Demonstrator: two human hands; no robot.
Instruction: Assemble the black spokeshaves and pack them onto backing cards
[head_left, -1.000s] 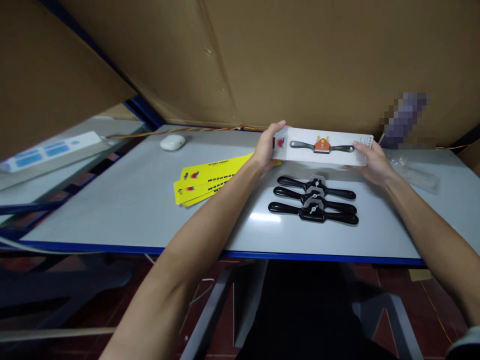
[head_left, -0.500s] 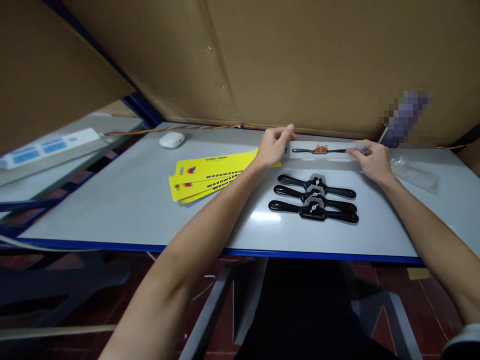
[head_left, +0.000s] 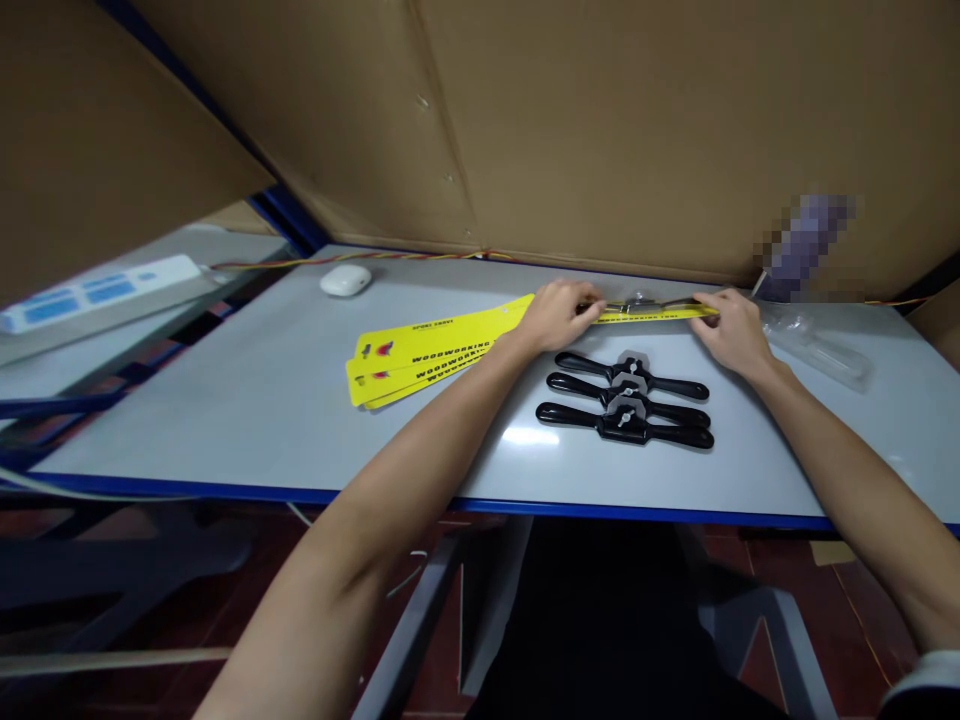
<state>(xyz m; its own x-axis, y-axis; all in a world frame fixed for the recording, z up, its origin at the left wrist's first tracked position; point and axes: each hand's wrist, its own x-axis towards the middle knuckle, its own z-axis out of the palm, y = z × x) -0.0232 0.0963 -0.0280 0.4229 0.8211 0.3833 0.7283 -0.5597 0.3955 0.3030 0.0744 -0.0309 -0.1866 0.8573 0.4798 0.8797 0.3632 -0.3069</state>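
Near the back of the table, my left hand (head_left: 556, 316) and my right hand (head_left: 733, 328) grip opposite ends of a yellow packaging card (head_left: 651, 317). The card is tilted, showing a printed edge, with clear plastic and a dark tool handle along its upper side. Just in front of it lie three black spokeshaves (head_left: 625, 425), roughly parallel, each with a grey blade and a small wing screw. Several yellow cards (head_left: 420, 345) are fanned out left of my left hand, which partly covers their right end. Fingers of both hands are curled around the held card.
Clear plastic packaging (head_left: 832, 360) lies right of my right hand. A white rounded case (head_left: 345, 281) sits at the back left. A power strip (head_left: 97, 297) rests on the neighbouring grey surface. Cardboard (head_left: 600, 130) stands behind the table, with a twisted cable (head_left: 420, 259) along its foot.
The held card has been tipped from its pale pictured face to its yellow printed side. My left hand has lowered and closed on its left end; my right hand keeps the right end.
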